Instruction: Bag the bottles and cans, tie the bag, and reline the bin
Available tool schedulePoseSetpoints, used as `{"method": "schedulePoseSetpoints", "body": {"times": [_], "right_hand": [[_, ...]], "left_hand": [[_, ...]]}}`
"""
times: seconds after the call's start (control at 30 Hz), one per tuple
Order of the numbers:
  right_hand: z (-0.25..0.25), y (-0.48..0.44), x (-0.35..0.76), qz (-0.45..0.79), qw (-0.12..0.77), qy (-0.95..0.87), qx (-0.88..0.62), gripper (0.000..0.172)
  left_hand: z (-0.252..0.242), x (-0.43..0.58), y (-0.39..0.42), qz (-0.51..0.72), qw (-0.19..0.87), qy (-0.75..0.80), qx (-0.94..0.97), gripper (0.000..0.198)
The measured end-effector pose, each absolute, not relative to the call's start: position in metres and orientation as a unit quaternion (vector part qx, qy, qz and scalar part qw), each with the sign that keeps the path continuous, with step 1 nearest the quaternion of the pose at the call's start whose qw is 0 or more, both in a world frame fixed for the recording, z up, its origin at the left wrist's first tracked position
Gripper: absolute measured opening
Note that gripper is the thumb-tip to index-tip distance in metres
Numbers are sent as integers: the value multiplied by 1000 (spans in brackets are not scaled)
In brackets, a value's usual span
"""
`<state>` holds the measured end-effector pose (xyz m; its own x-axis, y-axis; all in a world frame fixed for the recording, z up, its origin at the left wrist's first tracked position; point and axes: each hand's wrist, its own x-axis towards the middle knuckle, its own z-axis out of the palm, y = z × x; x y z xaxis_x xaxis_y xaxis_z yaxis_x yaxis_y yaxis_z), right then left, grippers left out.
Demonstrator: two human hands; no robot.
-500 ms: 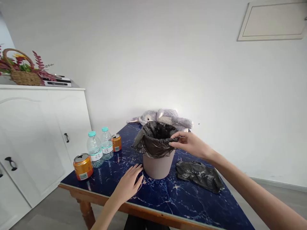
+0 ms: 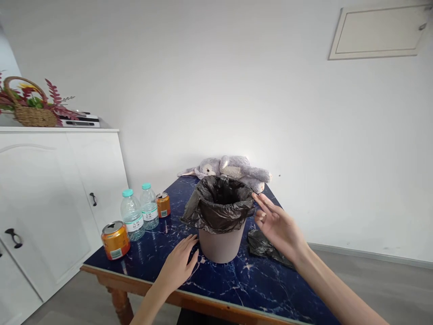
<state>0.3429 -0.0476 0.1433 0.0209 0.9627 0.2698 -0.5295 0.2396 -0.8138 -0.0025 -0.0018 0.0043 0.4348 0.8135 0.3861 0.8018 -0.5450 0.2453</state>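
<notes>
A grey-brown trash bin [image 2: 221, 247] stands upright on the blue marbled table, lined with a black trash bag [image 2: 225, 217] folded over its rim. Fingers stretched, my left hand [image 2: 179, 262] rests on the tabletop, its fingertips close to the bin's lower left side. My right hand [image 2: 279, 228] is on the other side, two fingers extended to the bag's right edge and the rest partly curled; nothing is gripped in it. Under that hand lies a second black plastic bag [image 2: 265, 246], flattened and partly hidden by the wrist.
Two clear bottles with teal caps [image 2: 132, 216] [image 2: 149, 207] and two orange cans [image 2: 115, 240] [image 2: 163, 205] stand along the table's left side. A grey plush toy [image 2: 233, 168] lies behind the bin. To the left is a white cabinet [image 2: 64, 198] bearing a flower basket [image 2: 35, 115].
My right hand has let go of the bag's front right rim, moved right and stretched its fingers. My left hand stays beside the bin. The view has shifted slightly.
</notes>
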Motion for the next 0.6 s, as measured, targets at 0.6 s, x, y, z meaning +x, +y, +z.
{"method": "schedulePoseSetpoints", "body": {"times": [0.6], "right_hand": [[6,-96,334,408,492,-614,-464,47]], "left_hand": [[11,4,0,240,4,468,851,45]]}}
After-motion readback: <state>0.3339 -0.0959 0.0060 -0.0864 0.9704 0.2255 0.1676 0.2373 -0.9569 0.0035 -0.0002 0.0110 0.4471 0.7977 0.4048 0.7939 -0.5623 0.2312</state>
